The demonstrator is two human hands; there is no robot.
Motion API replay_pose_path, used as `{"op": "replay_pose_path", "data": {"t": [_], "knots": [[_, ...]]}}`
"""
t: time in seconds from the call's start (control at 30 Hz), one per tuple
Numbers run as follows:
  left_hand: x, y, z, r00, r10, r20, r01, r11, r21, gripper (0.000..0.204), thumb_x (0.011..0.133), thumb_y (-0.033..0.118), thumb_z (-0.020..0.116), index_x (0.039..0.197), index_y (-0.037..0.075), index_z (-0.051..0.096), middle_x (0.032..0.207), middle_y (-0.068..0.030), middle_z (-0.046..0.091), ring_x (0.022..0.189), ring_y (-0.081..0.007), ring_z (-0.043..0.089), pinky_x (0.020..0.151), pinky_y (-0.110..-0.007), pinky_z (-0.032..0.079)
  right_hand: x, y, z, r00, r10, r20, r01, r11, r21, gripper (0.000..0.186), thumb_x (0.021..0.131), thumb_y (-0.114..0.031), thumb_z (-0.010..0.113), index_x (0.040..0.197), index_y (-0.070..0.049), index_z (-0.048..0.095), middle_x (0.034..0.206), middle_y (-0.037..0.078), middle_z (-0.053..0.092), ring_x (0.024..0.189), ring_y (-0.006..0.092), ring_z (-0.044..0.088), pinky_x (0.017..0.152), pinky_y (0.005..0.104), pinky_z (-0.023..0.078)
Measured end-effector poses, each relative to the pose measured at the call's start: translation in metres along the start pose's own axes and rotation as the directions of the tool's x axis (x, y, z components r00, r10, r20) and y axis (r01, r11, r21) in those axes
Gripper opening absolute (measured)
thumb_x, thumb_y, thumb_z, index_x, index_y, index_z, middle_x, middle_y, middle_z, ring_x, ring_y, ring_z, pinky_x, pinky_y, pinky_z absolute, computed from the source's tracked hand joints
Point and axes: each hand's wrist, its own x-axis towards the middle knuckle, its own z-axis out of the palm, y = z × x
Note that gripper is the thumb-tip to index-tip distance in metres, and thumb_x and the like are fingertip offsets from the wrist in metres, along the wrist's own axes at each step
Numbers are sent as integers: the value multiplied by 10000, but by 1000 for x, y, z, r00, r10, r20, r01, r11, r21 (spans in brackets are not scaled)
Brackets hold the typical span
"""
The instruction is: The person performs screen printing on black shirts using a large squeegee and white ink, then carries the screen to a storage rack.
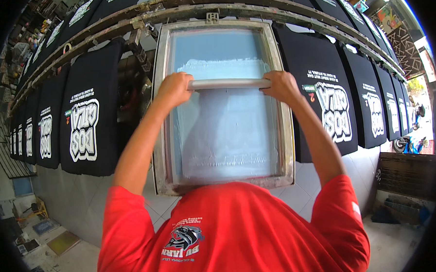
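A framed printing screen point(286, 133) lies in front of me, its mesh pale blue with white ink smeared over it. Across its upper part runs a grey squeegee point(228, 83), level from side to side. My left hand point(178, 87) is closed round the squeegee's left end, and my right hand point(280, 86) grips its right end. Beyond the squeegee a ragged band of thick white ink point(224, 66) lies on the mesh. A thinner ridge of ink crosses the mesh near the frame's close edge. Whatever lies under the screen is hidden.
Black printed T-shirts point(91, 107) on boards line up to the left, and more black shirts point(320, 92) to the right. A long worn rail point(183, 13) with a metal hinge clamp point(212, 17) runs behind the screen. Flat panels point(63, 242) lie on the floor at lower left.
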Motion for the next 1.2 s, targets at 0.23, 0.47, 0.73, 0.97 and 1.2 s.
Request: {"op": "replay_pose_path", "data": {"t": [0.23,0.47,0.73,0.97,1.2], "knots": [[-105,60,-46,930,-31,366,93,984,-154,259,706,165,751,898,-3,705,856,-232,674,835,-395,652,753,-436,503,-116,-50,-40,993,-39,114,23,991,135,322,650,-301,805,821,-47,705,707,178,658,709,373,657,668,446,517],[-187,94,-7,973,-65,224,98,985,-139,268,747,116,724,981,-6,675,957,-182,671,907,-379,636,799,-440,507,-192,-86,-10,984,85,158,-105,987,122,232,695,-207,772,862,-67,694,849,127,685,826,330,668,726,427,539],[-200,91,24,986,20,-163,-20,1000,1,421,685,-2,694,1104,20,651,1097,-137,658,1061,-329,605,915,-413,504,-212,-89,16,933,10,-359,14,998,65,316,639,-69,744,948,-78,674,982,43,693,923,258,658,776,376,556],[-263,118,24,997,-17,72,25,992,-120,462,652,-42,663,1109,19,647,1124,-135,652,1103,-333,590,964,-408,484,-274,-111,17,977,-3,-215,31,991,127,304,637,-72,735,933,-79,666,961,46,694,868,241,660,746,352,556],[-241,98,52,985,135,-111,-136,991,-9,349,694,-31,631,1043,-31,646,1022,-147,663,989,-294,638,878,-371,537,-249,-102,45,947,-34,-320,47,998,34,254,685,-47,683,938,-58,663,941,45,690,855,218,662,738,334,555]]}}
